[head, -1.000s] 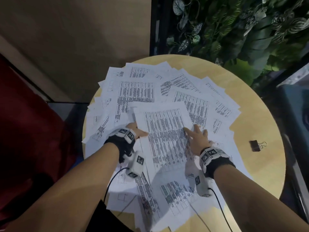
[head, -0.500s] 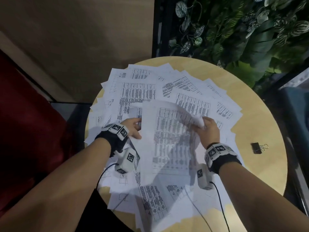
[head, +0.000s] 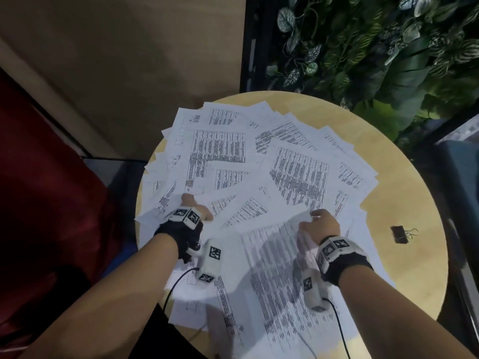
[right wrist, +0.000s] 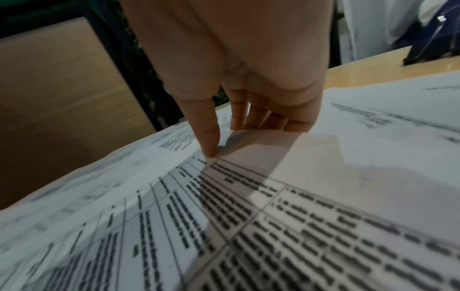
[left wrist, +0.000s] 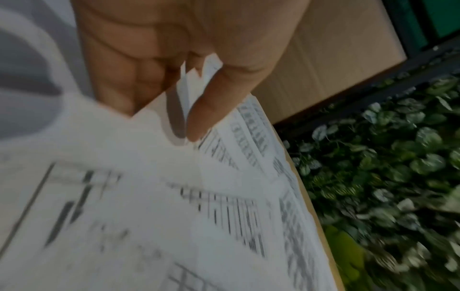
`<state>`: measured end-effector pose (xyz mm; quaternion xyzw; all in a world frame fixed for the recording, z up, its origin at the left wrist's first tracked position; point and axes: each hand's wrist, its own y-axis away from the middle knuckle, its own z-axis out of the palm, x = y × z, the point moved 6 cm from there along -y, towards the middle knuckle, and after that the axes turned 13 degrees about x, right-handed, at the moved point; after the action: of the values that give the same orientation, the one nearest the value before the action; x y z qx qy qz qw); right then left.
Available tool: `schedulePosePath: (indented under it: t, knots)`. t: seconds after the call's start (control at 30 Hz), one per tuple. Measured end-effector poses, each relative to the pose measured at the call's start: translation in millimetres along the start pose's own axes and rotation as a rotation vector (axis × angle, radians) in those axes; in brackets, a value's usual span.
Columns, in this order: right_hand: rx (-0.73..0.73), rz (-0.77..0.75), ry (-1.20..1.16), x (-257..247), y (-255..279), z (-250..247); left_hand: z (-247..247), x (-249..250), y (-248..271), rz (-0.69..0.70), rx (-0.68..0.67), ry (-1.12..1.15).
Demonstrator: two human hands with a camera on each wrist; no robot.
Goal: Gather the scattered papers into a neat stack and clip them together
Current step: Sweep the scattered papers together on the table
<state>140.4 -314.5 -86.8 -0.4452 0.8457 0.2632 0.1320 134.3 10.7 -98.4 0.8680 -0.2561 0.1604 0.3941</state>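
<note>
Papers [head: 228, 149] lie fanned and overlapping across most of the round table [head: 404, 177], unstacked. The right hand [head: 322, 225] pinches the far corner of a printed sheet [head: 272, 255], thumb above and fingers beneath, raising that edge, apparently to draw it toward the person. The left hand [head: 193, 207] is closed on sheet edges at the near left, seemingly gathering that side; its wrist view shows paper caught between thumb and fingers. The binder clip [head: 398, 234] sits apart on bare wood to the right, untouched
</note>
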Motion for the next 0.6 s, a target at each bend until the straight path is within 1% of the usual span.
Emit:
schedulePosePath:
  t: [0.07,0.1,0.17,0.23,0.27,0.3,0.33,0.37,0.4,0.43,0.5,0.53,0.6]
  knots:
    - [-0.011,-0.057,0.009,-5,8,13,9,4,5,0.089,-0.019,0.024]
    - [-0.006,-0.077,0.008,-8,12,18,12,8,8,0.154,-0.023,0.08]
    - [0.042,-0.066,-0.026,-9,14,21,14,13,12,0.244,-0.063,0.219]
    - [0.135,-0.003,-0.085,-4,13,19,13,8,17,0.174,-0.131,0.308]
    - [0.187,0.019,-0.125,0,11,18,17,-1,14,0.117,-0.187,0.294]
    - [0.226,0.017,-0.141,1,10,18,21,-5,14,0.102,-0.254,0.271]
    - [0.251,-0.013,-0.119,0,9,19,25,-6,18,0.122,-0.322,0.241]
    - [0.244,-0.06,-0.073,-3,10,21,26,-5,24,0.185,-0.379,0.17]
    - [0.22,-0.106,-0.016,-6,11,24,25,0,31,0.273,-0.402,0.088]
    - [0.182,-0.137,0.045,-8,12,26,23,1,34,0.329,-0.365,-0.024]
    - [0.137,-0.21,0.107,-15,13,22,12,6,33,0.388,-0.197,-0.213]
    - [0.127,-0.234,0.09,-18,12,18,6,9,33,0.398,-0.143,-0.264]
    - [0.052,-0.203,-0.051,-22,12,6,-6,16,34,0.389,-0.105,-0.253]
